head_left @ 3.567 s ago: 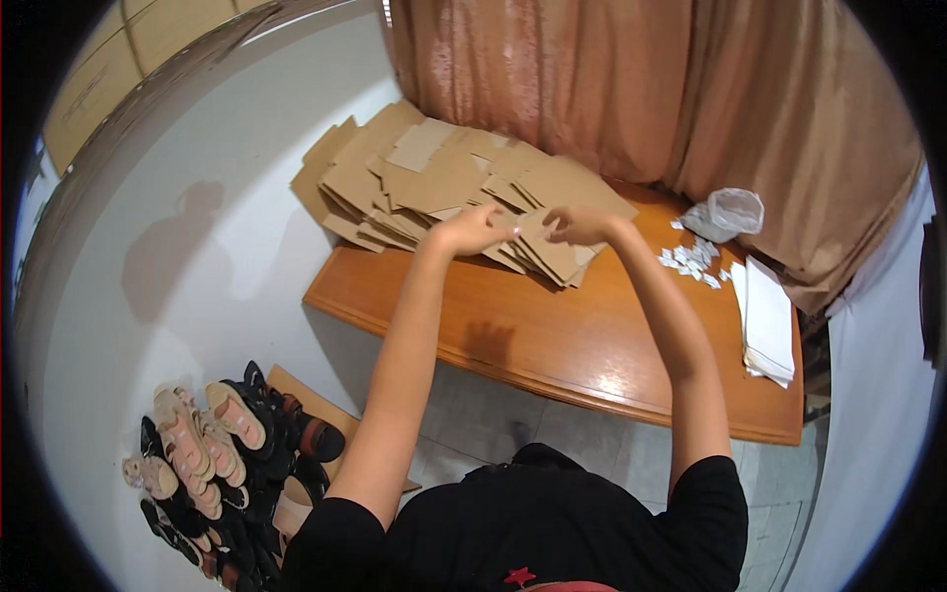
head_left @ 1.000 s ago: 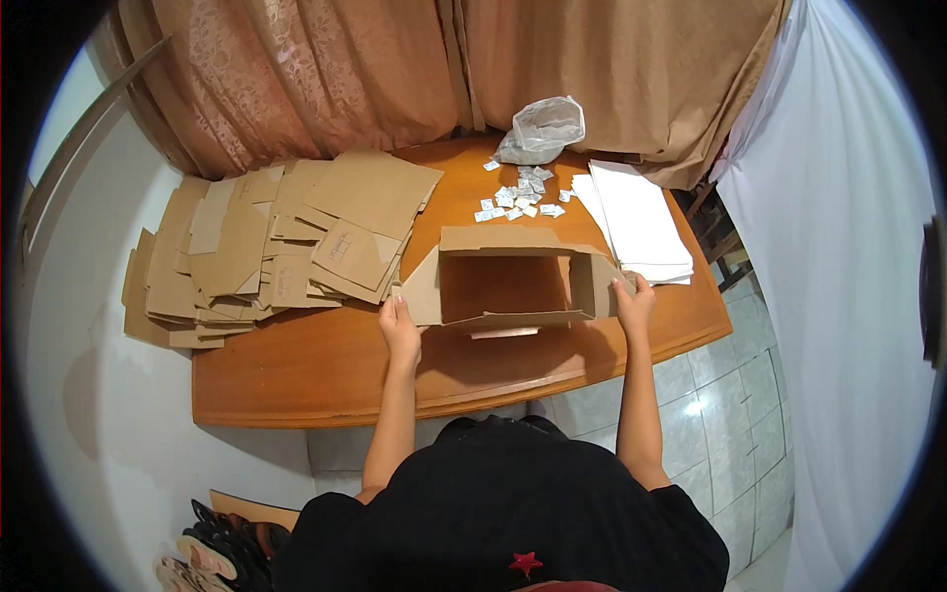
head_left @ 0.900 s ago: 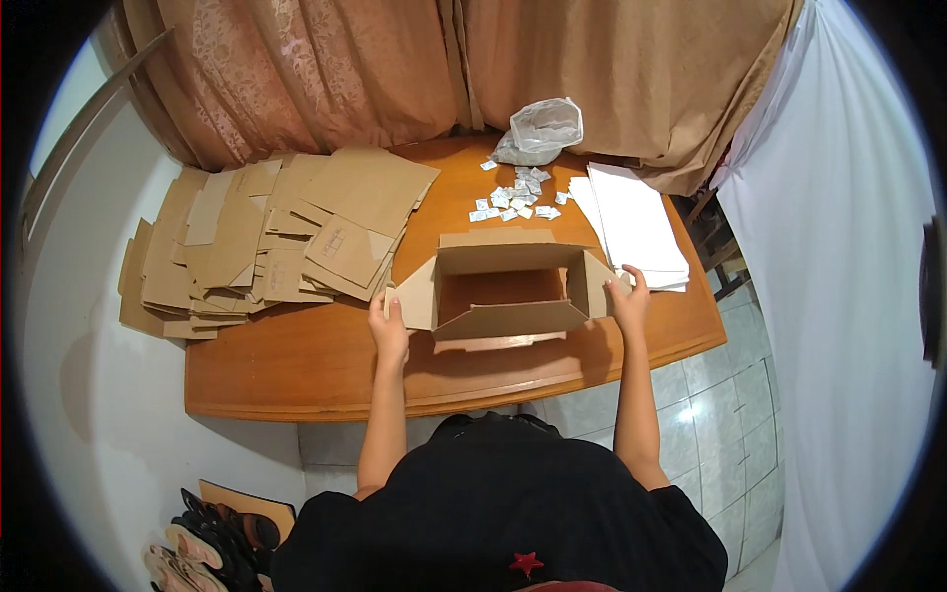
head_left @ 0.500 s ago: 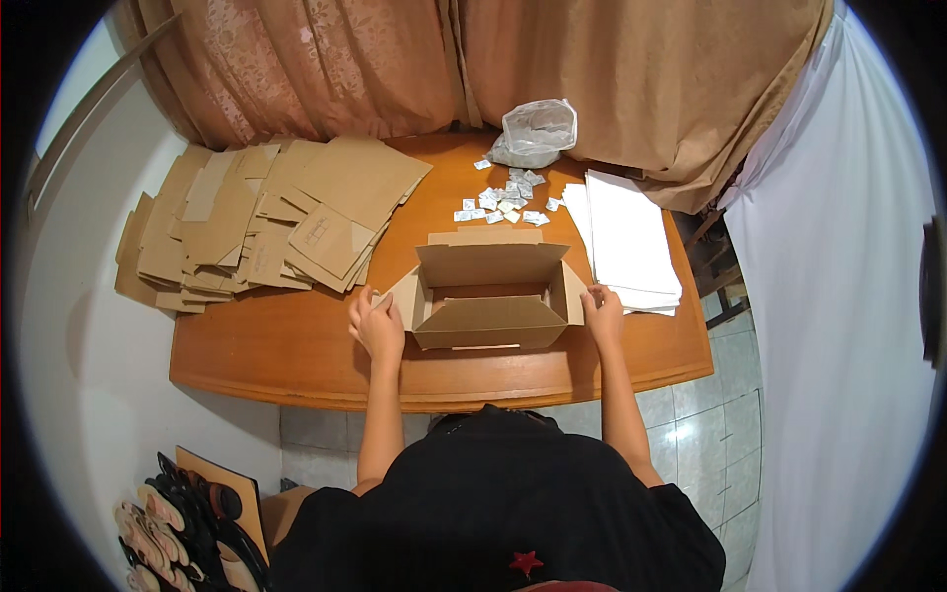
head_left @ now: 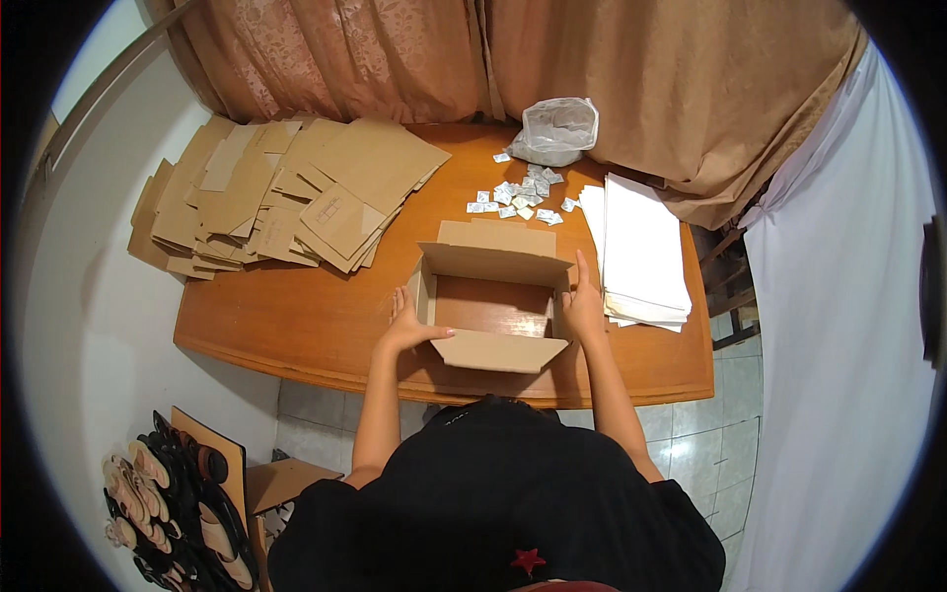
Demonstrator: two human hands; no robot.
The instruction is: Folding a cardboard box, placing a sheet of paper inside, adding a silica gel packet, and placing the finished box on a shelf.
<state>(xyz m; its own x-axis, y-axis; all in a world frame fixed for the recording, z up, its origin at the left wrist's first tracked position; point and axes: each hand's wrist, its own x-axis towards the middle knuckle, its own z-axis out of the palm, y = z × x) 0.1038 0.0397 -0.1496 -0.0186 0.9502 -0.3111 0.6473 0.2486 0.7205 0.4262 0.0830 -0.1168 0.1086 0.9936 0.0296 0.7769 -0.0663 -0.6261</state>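
An unfolded cardboard box (head_left: 501,264) stands upright on the wooden table in front of me. Its far flap tilts back, and its near flap leans out toward me. Through the inside I see glossy brown wood, so the bottom looks open. My left hand (head_left: 402,326) grips the near left corner, its thumb stretched over the near flap and its fingers along the left wall. On the opposite side my right hand (head_left: 582,304) holds the right wall, thumb at the inner edge and forefinger pointing up along the outside. Some fingertips are hidden behind the cardboard.
Flattened cardboard boxes (head_left: 296,192) are piled on the table's (head_left: 286,316) left. Several small white sachets (head_left: 518,197) lie beyond the box, below an opened plastic bag (head_left: 557,133). White paper sheets (head_left: 646,257) are stacked at right. Shoes (head_left: 173,503) stand at lower left.
Both hands have shifted from the side flaps onto the box walls. The side flaps no longer stick outward, and the near flap has swung toward me, uncovering the inside.
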